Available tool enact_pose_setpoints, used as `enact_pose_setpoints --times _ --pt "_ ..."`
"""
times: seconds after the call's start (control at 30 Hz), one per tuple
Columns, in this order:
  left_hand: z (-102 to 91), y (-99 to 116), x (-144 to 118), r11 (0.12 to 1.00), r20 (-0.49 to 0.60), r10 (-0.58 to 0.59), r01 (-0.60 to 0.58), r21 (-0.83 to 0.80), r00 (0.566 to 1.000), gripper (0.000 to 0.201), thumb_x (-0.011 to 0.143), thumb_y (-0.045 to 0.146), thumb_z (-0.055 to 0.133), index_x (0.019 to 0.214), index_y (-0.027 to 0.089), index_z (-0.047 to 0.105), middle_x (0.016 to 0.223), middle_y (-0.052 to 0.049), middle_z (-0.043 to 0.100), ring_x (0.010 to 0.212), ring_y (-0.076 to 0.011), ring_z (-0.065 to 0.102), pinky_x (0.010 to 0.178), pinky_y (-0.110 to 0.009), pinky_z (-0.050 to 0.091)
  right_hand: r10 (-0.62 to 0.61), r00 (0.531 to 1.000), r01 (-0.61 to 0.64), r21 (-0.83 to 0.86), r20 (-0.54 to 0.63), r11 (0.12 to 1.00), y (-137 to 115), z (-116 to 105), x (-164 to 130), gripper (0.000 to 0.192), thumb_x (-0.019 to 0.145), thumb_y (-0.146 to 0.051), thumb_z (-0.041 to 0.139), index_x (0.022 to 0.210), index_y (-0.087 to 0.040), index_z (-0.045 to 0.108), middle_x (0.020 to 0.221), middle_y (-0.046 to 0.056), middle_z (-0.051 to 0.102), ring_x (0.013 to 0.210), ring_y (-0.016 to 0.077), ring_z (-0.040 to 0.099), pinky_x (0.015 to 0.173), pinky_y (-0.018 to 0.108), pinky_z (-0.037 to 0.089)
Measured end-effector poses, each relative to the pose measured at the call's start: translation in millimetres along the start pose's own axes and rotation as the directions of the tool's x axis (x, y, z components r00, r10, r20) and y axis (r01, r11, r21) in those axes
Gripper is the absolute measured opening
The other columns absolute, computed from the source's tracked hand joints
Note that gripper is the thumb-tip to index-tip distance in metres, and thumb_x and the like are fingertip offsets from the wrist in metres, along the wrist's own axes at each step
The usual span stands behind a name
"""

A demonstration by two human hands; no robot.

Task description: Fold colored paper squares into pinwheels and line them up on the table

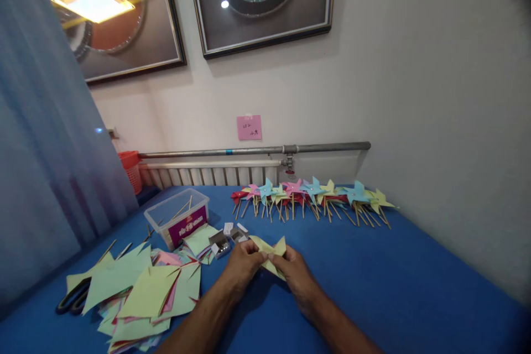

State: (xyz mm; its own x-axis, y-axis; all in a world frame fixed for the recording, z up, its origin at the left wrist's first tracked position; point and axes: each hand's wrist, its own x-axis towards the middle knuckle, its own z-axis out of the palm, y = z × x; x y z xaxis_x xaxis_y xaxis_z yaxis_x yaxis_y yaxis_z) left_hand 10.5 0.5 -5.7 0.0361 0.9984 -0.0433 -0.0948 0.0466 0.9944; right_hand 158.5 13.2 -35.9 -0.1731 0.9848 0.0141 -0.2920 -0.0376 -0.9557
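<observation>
Both my hands meet over the blue table (pixel 394 282) and hold one yellow-green paper square (pixel 271 253) folded into pinwheel points. My left hand (pixel 243 264) pinches its left side, my right hand (pixel 292 271) pinches its right side. A row of several finished paper pinwheels (pixel 315 196) on wooden sticks lies behind, near the wall. A heap of cut paper squares (pixel 145 293) in green, yellow and pink lies to the left of my left arm.
A clear plastic box (pixel 176 221) with sticks stands at the back left, small pin boxes (pixel 226 239) beside it. Black scissors (pixel 74 297) lie at the far left. A radiator (pixel 207 174), a pipe and a blue curtain (pixel 41 166) border the table.
</observation>
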Motion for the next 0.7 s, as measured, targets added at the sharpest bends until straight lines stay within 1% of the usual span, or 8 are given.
enact_pose_setpoints --times 0.13,0.27,0.33,0.47,0.6,0.7 --pt "0.7 -1.5 0.0 1.0 0.017 -0.023 0.023 0.017 1.0 0.035 0.058 0.042 0.085 0.067 0.019 0.06 0.058 0.002 0.061 0.053 -0.0112 0.049 0.055 -0.025 0.034 -0.012 1.0 0.012 -0.05 -0.007 0.999 5.4 -3.1 0.7 0.04 0.07 -0.046 0.086 0.095 -0.017 0.076 0.082 0.003 0.079 0.071 0.0201 0.067 0.068 0.029 0.05" --pt "1.5 0.6 0.1 0.997 0.026 -0.016 0.014 0.069 1.0 0.031 0.059 0.04 0.083 0.067 0.019 0.062 0.058 0.003 0.059 0.052 -0.0105 0.048 0.055 -0.026 0.034 -0.017 1.0 0.017 -0.118 -0.001 0.993 10.9 -5.8 2.6 0.04 0.073 -0.049 0.083 0.096 -0.016 0.077 0.082 0.004 0.079 0.069 0.0201 0.067 0.065 0.029 0.048" --pt "1.9 3.1 -0.3 0.997 0.031 -0.009 0.006 0.078 0.999 0.029 0.059 0.039 0.082 0.067 0.019 0.063 0.058 0.003 0.059 0.053 -0.0106 0.047 0.056 -0.026 0.035 -0.003 1.0 0.004 -0.1 0.006 0.995 11.5 -5.8 3.3 0.042 0.072 -0.05 0.084 0.096 -0.016 0.077 0.082 0.004 0.08 0.068 0.02 0.067 0.064 0.029 0.048" --pt "2.9 6.8 -2.3 1.0 0.046 0.002 -0.003 0.027 0.999 0.029 0.057 0.04 0.083 0.068 0.018 0.067 0.058 0.002 0.061 0.052 -0.0111 0.048 0.056 -0.026 0.037 -0.008 0.999 0.009 -0.021 0.033 1.0 9.2 -4.8 3.4 0.047 0.07 -0.049 0.087 0.101 -0.015 0.078 0.086 0.005 0.081 0.072 0.0205 0.069 0.069 0.03 0.051" --pt "2.2 6.3 -3.5 1.0 0.053 -0.03 0.03 -0.008 0.998 0.03 0.056 0.038 0.085 0.069 0.017 0.068 0.059 0.001 0.063 0.053 -0.0118 0.05 0.055 -0.026 0.037 -0.005 1.0 0.005 -0.06 0.012 0.998 7.5 -5.2 3.4 0.045 0.068 -0.05 0.088 0.096 -0.016 0.078 0.082 0.004 0.08 0.072 0.0218 0.069 0.068 0.031 0.051" --pt "-0.7 4.2 -2.4 0.999 0.049 -0.044 0.044 -0.019 0.998 0.03 0.056 0.039 0.085 0.068 0.018 0.067 0.059 0.0 0.063 0.053 -0.0121 0.051 0.055 -0.026 0.037 -0.003 1.0 0.004 -0.066 0.01 0.998 7.8 -5.7 4.0 0.045 0.068 -0.051 0.087 0.095 -0.016 0.078 0.083 0.005 0.08 0.073 0.0222 0.07 0.069 0.031 0.052"
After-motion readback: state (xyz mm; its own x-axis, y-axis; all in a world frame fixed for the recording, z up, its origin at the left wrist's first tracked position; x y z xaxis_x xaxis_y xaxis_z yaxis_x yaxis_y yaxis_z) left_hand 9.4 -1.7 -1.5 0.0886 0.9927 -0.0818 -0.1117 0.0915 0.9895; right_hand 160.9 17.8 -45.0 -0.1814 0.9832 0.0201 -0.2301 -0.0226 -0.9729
